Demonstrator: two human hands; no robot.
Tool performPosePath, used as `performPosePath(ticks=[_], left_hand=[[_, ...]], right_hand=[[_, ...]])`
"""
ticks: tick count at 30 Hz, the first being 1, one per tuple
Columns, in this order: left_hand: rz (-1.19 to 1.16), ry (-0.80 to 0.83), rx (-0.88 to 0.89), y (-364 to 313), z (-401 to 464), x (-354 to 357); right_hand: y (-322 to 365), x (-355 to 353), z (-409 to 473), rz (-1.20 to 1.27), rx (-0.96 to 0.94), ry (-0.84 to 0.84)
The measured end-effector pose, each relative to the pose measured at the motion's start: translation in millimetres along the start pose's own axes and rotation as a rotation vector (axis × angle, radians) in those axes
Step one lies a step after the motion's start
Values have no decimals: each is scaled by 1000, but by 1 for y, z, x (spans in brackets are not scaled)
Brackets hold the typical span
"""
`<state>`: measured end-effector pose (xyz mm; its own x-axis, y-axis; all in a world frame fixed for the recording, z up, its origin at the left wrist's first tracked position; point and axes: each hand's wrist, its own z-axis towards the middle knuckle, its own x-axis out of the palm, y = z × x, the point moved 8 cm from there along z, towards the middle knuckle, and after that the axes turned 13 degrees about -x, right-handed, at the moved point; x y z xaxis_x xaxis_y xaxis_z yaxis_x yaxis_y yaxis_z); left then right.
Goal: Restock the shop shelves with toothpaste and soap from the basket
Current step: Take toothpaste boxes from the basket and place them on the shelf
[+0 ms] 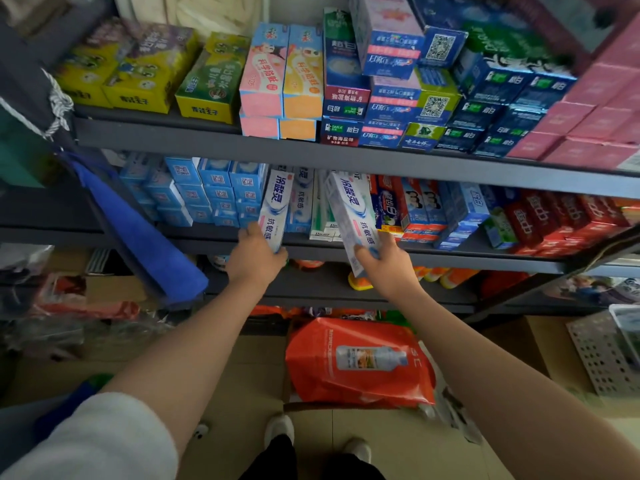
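**Toothpaste boxes at the middle shelf**

Toothpaste comes in two white-and-blue boxes here, one in each of our hands. Our left hand (254, 256) grips the left box (276, 209), whose far end sits in among the stock on the middle shelf (450, 259). Our right hand (384, 259) clasps the right box (353, 216), tilted, at the shelf's front edge beside the red-and-blue cartons (408, 209).

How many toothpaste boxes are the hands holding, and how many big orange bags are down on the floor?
White-and-blue toothpaste boxes held in hands: 2, one in the left hand (left box) and one in the right hand (right box)
Orange refill bags on the floor: 1
Total: 3
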<state>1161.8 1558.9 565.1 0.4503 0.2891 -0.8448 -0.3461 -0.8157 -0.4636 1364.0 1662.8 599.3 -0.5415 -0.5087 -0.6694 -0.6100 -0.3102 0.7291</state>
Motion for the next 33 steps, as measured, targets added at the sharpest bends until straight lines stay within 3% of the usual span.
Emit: performPosePath(ticks=[9, 15, 20, 25, 33], left_hand=[[27, -83, -8, -10, 16, 0], [-204, -30, 60, -21, 36, 9], [174, -111, 364, -3, 30, 2], [210, -130, 376, -6, 45, -5], [241, -213, 471, -2, 54, -9]], right_hand=[[17, -2, 19, -50, -109, 7], [44, 20, 55, -163, -170, 34], [70, 74, 80, -324, -179, 202], [62, 90, 95, -614, -159, 268], [69, 81, 72, -1053, -570, 257]])
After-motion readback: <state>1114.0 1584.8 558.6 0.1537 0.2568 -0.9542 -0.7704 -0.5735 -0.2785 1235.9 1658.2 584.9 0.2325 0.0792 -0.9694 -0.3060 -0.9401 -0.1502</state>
